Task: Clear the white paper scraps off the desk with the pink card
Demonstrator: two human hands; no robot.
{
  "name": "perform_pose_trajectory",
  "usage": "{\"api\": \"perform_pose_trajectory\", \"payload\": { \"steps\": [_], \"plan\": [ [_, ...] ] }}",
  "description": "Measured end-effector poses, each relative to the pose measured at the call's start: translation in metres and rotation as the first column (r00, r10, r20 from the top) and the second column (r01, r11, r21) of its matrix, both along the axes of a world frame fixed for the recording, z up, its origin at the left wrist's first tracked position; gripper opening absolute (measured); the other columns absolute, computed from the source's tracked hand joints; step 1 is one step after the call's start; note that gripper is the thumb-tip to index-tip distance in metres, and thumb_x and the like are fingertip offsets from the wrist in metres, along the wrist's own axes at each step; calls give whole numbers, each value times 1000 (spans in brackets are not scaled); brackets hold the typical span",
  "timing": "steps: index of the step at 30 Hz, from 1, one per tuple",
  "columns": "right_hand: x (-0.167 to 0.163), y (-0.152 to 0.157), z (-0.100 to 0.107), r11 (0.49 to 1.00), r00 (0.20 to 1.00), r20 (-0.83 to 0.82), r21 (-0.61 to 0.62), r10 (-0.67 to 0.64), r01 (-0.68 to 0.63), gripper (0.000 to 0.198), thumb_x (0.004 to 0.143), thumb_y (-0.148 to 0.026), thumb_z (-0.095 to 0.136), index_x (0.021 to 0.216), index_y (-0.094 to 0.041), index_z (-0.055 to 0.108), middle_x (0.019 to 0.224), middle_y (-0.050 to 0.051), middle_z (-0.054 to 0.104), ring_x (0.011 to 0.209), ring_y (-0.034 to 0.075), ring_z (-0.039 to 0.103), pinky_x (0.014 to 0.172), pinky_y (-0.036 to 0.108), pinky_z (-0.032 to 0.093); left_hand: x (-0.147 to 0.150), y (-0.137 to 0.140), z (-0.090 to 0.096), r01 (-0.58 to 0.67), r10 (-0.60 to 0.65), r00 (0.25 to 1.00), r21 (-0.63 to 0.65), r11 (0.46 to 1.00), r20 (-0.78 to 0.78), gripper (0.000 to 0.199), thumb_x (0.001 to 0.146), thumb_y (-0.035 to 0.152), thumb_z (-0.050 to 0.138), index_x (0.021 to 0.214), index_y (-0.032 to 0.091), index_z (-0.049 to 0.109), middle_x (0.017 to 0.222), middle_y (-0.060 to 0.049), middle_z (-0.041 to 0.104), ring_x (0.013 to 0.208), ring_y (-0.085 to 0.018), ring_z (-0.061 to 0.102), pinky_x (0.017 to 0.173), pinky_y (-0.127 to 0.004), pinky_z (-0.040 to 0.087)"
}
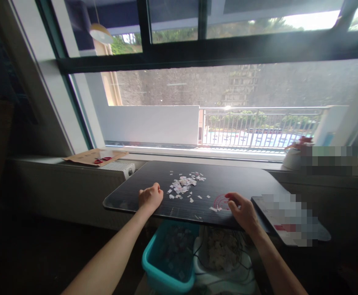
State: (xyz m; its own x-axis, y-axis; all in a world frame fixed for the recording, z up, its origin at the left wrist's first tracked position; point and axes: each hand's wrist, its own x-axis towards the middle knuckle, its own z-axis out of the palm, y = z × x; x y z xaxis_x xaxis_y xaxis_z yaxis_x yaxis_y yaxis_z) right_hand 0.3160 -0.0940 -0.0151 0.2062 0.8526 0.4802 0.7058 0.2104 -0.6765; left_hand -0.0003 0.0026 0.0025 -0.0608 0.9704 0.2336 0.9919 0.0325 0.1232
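A loose heap of small white paper scraps (183,184) lies on the dark table (154,172), with a few strays around it. My left hand (151,197) rests at the table's near edge, left of the heap, its fingers curled into a fist. Whatever the fist may hold is hidden. Over the right part of the table is my right hand (242,209), its fingers loosely bent and a gap showing between thumb and forefinger. Just left of it, a couple of scraps (216,208) lie by a red round print (222,201) on the tabletop.
Below the table's near edge stand a teal basin (148,262) and a pale tub (202,266), both with paper bits inside. A blurred flat item (286,221) lies at the right. Red scissors (103,159) sit on brown paper (80,157) on the sill.
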Motion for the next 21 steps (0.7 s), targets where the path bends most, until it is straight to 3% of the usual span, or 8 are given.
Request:
{"api": "perform_pose_trajectory", "payload": {
  "steps": [13,21],
  "plan": [
    [1,6,-5,999,999,18,17,28,-28,30,76,-28,47,91,-18,71,67,1,68,59,15,60,59,25,47,0,0,0,0,1,1000,7,1000,-17,27,95,37,53,107,14,60,98,-5,63,87,-19,62,84,-43,48],
    [7,-7,-8,995,993,104,90,-49,40,29,82,-31,47,95,-16,70,85,8,72,74,21,65,72,34,50,1,-1,1,6,-5,1000,14,1000,-29,25,95,36,52,105,14,60,92,-4,64,84,-19,63,84,-43,49]
  ]
}}
